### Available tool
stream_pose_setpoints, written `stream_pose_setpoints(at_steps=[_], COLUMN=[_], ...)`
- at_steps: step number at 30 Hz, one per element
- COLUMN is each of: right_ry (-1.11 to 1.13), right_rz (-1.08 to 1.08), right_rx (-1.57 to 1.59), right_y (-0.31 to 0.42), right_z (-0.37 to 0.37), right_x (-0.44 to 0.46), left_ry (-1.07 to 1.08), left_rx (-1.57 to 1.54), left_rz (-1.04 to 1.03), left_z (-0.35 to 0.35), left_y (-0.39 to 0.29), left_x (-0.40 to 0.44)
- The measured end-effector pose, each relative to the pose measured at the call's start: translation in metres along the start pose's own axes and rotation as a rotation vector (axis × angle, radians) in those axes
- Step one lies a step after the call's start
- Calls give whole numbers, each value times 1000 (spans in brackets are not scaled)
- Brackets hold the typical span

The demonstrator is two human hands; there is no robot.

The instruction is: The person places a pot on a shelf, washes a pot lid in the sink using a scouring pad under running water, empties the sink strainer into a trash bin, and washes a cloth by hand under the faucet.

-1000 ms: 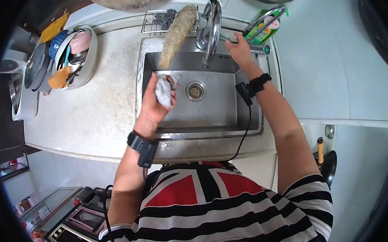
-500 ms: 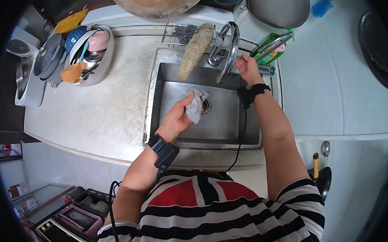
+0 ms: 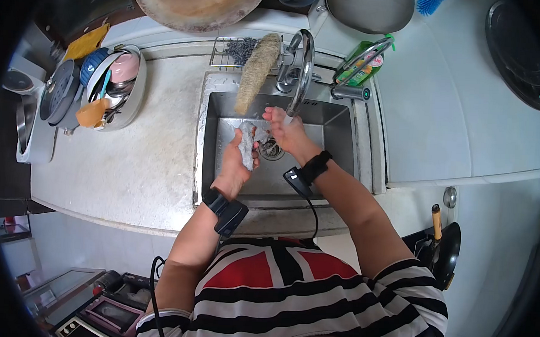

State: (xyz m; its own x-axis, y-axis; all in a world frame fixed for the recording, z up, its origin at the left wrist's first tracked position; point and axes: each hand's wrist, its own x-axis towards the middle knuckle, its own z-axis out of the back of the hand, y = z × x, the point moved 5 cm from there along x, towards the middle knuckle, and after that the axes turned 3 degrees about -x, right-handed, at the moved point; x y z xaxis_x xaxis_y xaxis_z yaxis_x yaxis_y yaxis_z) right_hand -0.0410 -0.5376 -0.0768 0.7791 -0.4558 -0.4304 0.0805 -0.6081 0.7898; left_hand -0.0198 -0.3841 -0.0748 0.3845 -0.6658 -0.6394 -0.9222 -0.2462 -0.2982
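Over the left part of the steel sink [image 3: 339, 126], my left hand [image 3: 237, 160] grips a crumpled whitish-grey cloth-like wad [image 3: 246, 146]. My right hand [image 3: 286, 129] is under the spout of the curved faucet [image 3: 306, 66], its fingers spread and pointing left, holding nothing that I can see. Water runs from the spout onto it. Below and between the hands is the drain [image 3: 272, 149]. A long fibrous loofah [image 3: 258, 70] leans from the wire rack [image 3: 218, 55] over the sink's back edge.
A white basin [image 3: 136, 94] of bowls and utensils stands on the left counter [image 3: 162, 132]. Behind the sink's right corner are a green soap bottle [image 3: 364, 63] and a second tap [image 3: 350, 92]. Pans [image 3: 370, 12] and a large round board [image 3: 199, 3] are at the back.
My right hand has left the faucet's right side and moved left and down beneath the spout. Water now flows. My left hand still holds the wad, lower in the sink than at first.
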Motion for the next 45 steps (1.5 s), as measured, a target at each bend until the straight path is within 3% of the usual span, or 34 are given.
stream_pose_setpoints(at_steps=[7, 9, 10, 13, 15, 17, 18, 19, 21, 22, 23, 25, 29, 31, 32, 34, 36, 38, 39, 41, 45], right_ry=[-256, 78, -30, 170, 134, -40, -203, -220, -356, -225, -267, -74, -21, 134, 352, -463, -850, -802, -796, -461, -204], right_rz=[47, -26, -239, -72, -136, 605, 392, 405, 901, 572, 587, 333, 261, -70, 281, 457, 678, 752, 755, 422, 304], right_rx=[-396, -552, -508, -686, -802, -1317, -1369, -1364, -1826, -1922, -1911, -1952, -1916, -1329, -1983, -1655, -1174, -863, -859, -199, 28], right_y=[10, 4, 3, 21, 13, 53, 81, 90, 120, 120, 125, 113, 143, 157, 152, 197, 261, 299, 312, 324, 333], right_z=[0, -18, -13, 2, 52, 68, 56, 58, 47, 51, 56, 69, 67, 78, 105, 173, 173, 197, 191, 170, 163], right_x=[-26, -37, -46, -40, 2, 14, -1, 3, 3, 14, 18, 30, 7, -17, 16, 25, -2, 12, 12, 12, 42], left_ry=[33, 39, 19, 66, 145, 235, 254, 268, 220, 218, 204, 163, 116, 100, 94, 87, 63, 50, 38, 0, -29], left_rx=[53, 188, 243, 114, 122, 122, 126, 140, 242, 233, 221, 265, 324, 316, 334, 362, 349, 336, 324, 312, 262], left_rz=[67, 81, 35, -12, 71, 74, 64, 65, 68, 76, 82, 86, 93, 93, 96, 94, 84, 76, 74, 72, 70], left_z=[-3, -8, -7, -17, -31, -39, -41, -40, -32, -33, -27, -26, -24, -23, -24, -23, -14, -4, 0, 1, 7], left_y=[9, 15, 15, 21, 20, 23, 22, 21, 22, 24, 27, 27, 27, 26, 23, 17, 15, 13, 13, 13, 12], left_x=[-3, 3, 7, 12, -1, 4, 6, 8, 14, 16, 21, 17, 10, 6, 2, -6, -6, -1, -1, -6, -13])
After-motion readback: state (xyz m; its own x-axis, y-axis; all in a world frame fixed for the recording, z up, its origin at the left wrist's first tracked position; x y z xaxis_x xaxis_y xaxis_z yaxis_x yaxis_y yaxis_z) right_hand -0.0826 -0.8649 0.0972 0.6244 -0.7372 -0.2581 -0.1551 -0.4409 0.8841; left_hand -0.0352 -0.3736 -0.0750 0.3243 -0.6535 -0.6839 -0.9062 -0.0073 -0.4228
